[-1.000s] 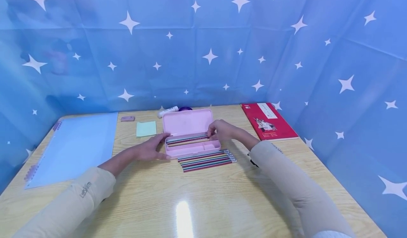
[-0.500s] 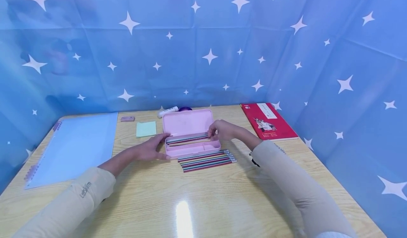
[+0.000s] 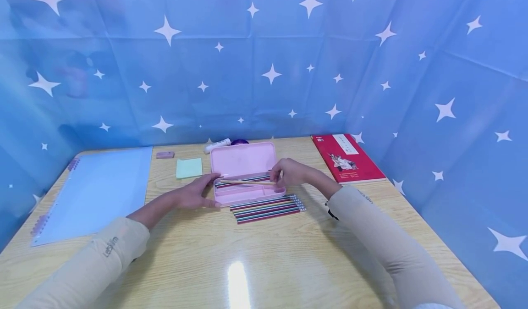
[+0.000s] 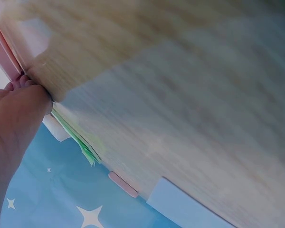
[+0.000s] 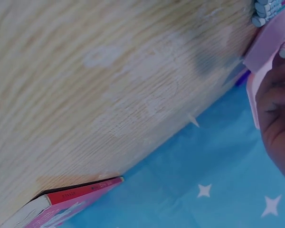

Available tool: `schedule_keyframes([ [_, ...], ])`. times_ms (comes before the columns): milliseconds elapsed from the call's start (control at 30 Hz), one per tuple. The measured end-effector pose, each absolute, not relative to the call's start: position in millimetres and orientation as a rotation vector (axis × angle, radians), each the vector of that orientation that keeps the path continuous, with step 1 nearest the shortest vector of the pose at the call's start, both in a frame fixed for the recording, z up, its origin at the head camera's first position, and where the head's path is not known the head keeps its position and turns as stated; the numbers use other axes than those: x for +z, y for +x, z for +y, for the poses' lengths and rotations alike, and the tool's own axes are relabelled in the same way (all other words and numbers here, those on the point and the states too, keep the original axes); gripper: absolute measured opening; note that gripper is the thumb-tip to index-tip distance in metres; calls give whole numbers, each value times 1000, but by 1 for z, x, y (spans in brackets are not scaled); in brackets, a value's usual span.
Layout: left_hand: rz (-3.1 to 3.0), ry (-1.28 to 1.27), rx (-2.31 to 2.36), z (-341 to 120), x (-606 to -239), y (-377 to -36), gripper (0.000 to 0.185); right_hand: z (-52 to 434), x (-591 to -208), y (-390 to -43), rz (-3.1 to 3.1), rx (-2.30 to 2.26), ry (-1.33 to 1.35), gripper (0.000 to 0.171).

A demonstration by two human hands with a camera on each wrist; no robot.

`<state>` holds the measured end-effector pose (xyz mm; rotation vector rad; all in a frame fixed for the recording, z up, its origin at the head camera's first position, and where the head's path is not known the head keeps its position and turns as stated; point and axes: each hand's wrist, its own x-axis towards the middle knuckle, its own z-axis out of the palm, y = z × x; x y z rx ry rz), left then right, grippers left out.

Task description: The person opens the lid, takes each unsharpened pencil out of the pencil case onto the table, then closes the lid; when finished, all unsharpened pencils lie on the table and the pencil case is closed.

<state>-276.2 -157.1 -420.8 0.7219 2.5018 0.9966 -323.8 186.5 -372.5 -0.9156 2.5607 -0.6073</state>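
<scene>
A pink pencil case (image 3: pixel 243 158) lies with its lid raised in the middle of the table. My left hand (image 3: pixel 193 193) holds its left end, fingers at the back corner and thumb by the front one. Between the fingertips of my right hand (image 3: pixel 289 171) is the right end of a yellow pencil (image 3: pixel 245 182), which slants over the long compartment. Its eraser end (image 5: pixel 284 52) shows among the fingers in the right wrist view. Several striped pencils (image 3: pixel 255 178) lie inside the case. More pencils (image 3: pixel 268 209) form a row in front, eraser ends to the right.
Left of the case are a pale green sticky-note pad (image 3: pixel 189 168), a small pinkish eraser (image 3: pixel 165 155) and a large pale blue sheet (image 3: pixel 99 190). Behind the lid stand a white tube (image 3: pixel 217 145) and a purple round thing (image 3: pixel 239 142). A red book (image 3: pixel 346 157) lies at right.
The yellow pencil has come up out of the compartment with my right hand, its left end now over the other pencils. My left hand stays at the case.
</scene>
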Motion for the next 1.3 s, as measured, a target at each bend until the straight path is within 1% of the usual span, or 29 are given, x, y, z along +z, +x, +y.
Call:
schedule_keyframes([
  [267, 2500, 713, 1004, -158, -420, -275, 106, 191, -372, -320, 2628, -575, -933, 5],
  [633, 2484, 720, 1029, -157, -419, -274, 106, 207, -370, -314, 2664, -648, -987, 5],
  [933, 2491, 728, 1033, -157, -419, -274, 106, 223, -368, -305, 2686, -810, -890, 11],
  [1100, 2483, 729, 1043, -157, -419, -274, 105, 232, -367, -300, 2677, -855, -836, 11],
  [1300, 2485, 741, 1045, -156, -419, -273, 106, 242, -363, -289, 2665, -888, -841, 12],
])
